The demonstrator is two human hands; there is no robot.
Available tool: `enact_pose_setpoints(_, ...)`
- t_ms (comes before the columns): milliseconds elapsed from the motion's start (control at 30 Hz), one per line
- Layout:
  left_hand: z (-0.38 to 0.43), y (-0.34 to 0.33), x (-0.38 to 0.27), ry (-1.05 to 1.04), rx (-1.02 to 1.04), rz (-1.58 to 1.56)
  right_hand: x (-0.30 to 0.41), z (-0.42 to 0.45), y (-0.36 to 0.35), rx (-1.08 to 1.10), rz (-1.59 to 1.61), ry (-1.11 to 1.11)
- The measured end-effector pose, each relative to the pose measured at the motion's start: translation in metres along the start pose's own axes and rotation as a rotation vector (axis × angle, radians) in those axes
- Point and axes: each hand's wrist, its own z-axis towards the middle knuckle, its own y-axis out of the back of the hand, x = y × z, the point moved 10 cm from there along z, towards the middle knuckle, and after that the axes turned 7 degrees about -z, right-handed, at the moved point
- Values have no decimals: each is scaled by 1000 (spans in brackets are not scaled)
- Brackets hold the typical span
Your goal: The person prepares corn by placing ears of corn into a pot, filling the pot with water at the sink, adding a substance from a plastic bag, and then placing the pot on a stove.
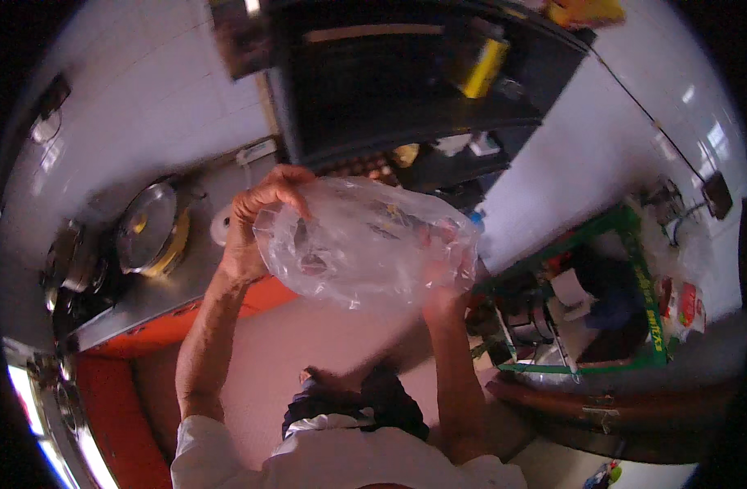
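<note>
A clear plastic bag (361,244) is stretched out in front of my body, between both hands. My left hand (266,208) grips its left end, with the fingers curled over the film. At the opposite end my right hand (443,281) is partly veiled by the wrinkled plastic and blurred, and it holds the bag there. Some yellow and dark print shows on the film, and something reddish appears through it near the right end. Whether anything lies inside the bag cannot be told.
On the left counter (208,269) with orange fronts sits a pan with a glass lid (150,226). Dark shelving (373,79) ahead carries a yellow item (486,67). To the right stands a green-edged box (642,293) with assorted things, beside a red-and-white package (685,305).
</note>
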Motion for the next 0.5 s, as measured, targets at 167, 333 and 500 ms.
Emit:
enact_pose_setpoints(167,-73,100,-27,-31,-214,-58,-73,-68,-100,642,155,4)
enact_pose_setpoints(333,-135,173,-50,-48,-281,-25,-133,-119,-160,656,164,-312)
enact_pose_setpoints(500,-194,224,-59,12,-350,121,-187,-142,-177,633,-821,7)
